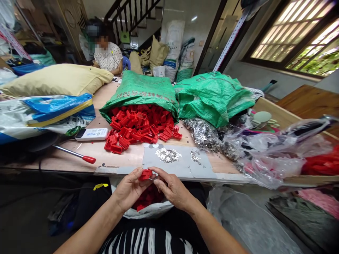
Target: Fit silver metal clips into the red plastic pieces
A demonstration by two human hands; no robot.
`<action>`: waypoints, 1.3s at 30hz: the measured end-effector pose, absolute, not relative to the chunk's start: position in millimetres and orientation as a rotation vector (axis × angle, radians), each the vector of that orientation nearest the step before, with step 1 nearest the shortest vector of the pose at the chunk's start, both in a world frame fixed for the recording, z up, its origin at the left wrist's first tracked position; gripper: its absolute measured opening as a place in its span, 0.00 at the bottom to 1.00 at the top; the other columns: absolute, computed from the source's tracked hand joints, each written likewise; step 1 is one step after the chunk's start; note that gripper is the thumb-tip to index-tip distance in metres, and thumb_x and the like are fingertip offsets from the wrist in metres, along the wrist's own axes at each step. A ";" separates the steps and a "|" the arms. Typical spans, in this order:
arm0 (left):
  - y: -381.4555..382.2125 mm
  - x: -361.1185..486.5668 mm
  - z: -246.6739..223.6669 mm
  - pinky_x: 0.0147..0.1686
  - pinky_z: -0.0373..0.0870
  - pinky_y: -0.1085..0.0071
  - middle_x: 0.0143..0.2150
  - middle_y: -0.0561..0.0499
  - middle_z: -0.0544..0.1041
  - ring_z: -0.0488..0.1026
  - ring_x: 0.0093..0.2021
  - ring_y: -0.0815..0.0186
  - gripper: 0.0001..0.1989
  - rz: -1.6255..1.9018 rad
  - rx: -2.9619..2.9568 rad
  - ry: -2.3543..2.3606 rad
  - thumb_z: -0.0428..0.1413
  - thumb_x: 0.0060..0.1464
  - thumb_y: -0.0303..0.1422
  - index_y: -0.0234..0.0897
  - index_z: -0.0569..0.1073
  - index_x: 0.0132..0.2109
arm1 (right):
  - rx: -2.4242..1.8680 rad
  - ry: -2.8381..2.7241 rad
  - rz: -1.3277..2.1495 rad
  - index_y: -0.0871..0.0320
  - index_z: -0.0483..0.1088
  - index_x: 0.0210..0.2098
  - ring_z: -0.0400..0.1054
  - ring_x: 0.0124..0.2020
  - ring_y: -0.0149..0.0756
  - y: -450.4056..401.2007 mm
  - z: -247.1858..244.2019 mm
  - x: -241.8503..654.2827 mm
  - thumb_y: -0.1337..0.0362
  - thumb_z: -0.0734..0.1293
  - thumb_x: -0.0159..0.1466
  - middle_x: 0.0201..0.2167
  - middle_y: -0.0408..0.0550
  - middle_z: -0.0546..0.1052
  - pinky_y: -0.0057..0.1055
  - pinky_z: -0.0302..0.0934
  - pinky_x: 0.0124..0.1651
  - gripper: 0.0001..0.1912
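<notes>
The left hand (129, 188) and the right hand (171, 187) pinch one small red plastic clip (145, 174) between fingertips; it seems light and stiff, best held by its edges.

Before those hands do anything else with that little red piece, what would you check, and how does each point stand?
1. Red piece held by both the left hand and right hand: ok.
2. Metal part fitted in the piece: cannot tell, fingers hide it.
3. Small metal bits lying close by on the grey sheet: ok.
4. Red pieces spilling from the green sack within reach: ok.
5. Bag on the lap open below the hands: ok.
</notes>
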State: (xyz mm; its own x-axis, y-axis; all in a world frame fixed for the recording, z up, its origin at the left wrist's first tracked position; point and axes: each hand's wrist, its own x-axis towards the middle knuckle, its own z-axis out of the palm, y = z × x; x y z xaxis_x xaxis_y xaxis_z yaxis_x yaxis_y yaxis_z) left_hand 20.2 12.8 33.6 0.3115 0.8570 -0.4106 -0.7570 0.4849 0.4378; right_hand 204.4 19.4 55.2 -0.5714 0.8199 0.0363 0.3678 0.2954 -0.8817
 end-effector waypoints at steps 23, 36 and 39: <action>1.5 30.5 43.0 0.45 0.77 0.64 0.32 0.39 0.82 0.80 0.35 0.61 0.16 1.072 -0.059 0.659 0.47 0.63 0.26 0.24 0.77 0.33 | -1.043 -2.103 1.126 0.55 0.66 0.51 0.64 0.26 0.30 18.6 59.5 203.1 0.62 0.58 0.69 0.25 0.40 0.72 0.25 0.57 0.33 0.13; -8.5 19.6 14.5 0.56 0.67 0.58 0.39 0.44 0.81 0.79 0.41 0.59 0.04 0.998 0.091 0.623 0.59 0.55 0.29 0.32 0.75 0.36 | -0.969 -1.773 1.469 0.61 0.72 0.37 0.53 0.21 0.26 30.8 34.0 192.9 0.53 0.57 0.69 0.19 0.38 0.61 0.24 0.51 0.26 0.19; -13.0 9.4 -5.1 0.52 0.68 0.61 0.34 0.49 0.80 0.78 0.39 0.62 0.08 0.955 0.278 0.733 0.63 0.51 0.32 0.35 0.72 0.29 | -1.008 -1.788 1.436 0.60 0.72 0.41 0.55 0.22 0.27 38.3 30.3 185.1 0.55 0.56 0.70 0.19 0.38 0.61 0.24 0.51 0.27 0.18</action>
